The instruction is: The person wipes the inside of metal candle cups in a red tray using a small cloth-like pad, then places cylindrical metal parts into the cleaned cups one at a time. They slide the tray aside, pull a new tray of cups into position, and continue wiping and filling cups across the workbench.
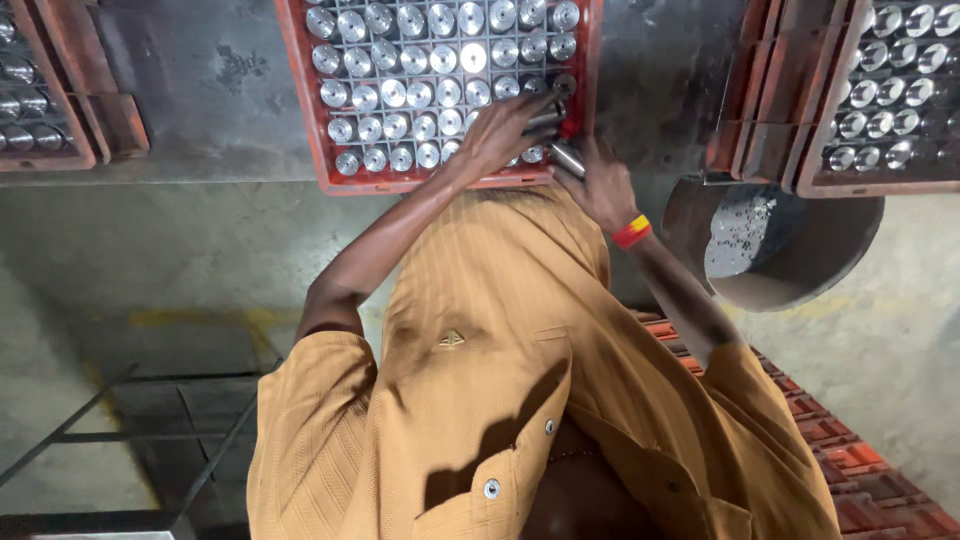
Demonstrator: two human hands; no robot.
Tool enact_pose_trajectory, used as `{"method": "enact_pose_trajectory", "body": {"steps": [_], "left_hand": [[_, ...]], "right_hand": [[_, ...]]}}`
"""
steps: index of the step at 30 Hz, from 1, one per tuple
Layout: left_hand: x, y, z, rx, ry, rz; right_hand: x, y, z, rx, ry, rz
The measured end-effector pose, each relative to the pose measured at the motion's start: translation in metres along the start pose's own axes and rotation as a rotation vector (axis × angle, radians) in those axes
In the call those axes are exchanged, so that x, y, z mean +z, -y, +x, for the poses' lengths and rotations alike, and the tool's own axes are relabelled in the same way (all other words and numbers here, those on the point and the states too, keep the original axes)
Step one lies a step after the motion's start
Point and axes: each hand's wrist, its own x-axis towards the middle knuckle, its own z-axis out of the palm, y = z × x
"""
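Note:
A red crate [300, 100] with a grid insert stands on a grey bench and holds several shiny metal cylinders [420, 70] standing upright. My left hand [505, 130] reaches over the crate's near right corner, its fingers closed on a metal cylinder [545, 118] at the grid. My right hand [603, 188], with a red and yellow wristband, is just off the crate's corner and grips another metal cylinder [568, 158], tilted, near the rim. The two hands are almost touching. My orange shirt fills the lower middle of the view.
A second red crate [50, 150] of cylinders sits at the far left and a third [815, 150] at the right. Under the right crate is a round metal pan [800, 270] with grey shavings. Stacked red crates [860, 470] lie at lower right, a metal frame [150, 430] at lower left.

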Motion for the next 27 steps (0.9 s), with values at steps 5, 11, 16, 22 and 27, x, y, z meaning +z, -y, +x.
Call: {"method": "enact_pose_trajectory", "body": {"steps": [5, 11, 16, 22, 27], "left_hand": [[0.017, -0.003, 0.0, 0.323, -0.181, 0.141], [0.01, 0.003, -0.003, 0.129, -0.222, -0.114], [-0.008, 0.023, -0.006, -0.043, -0.383, -0.109], [-0.049, 0.054, -0.028, -0.234, -0.596, -0.09], [-0.096, 0.063, -0.056, -0.307, -0.818, 0.118]], "right_hand": [[0.001, 0.009, -0.004, -0.185, -0.081, -0.078], [0.001, 0.005, -0.001, -0.164, -0.13, -0.107], [0.006, -0.001, 0.007, -0.073, -0.136, -0.114], [0.001, -0.016, 0.016, -0.391, 0.091, -0.192], [-0.006, -0.015, 0.047, -0.423, 0.272, -0.237]]}}
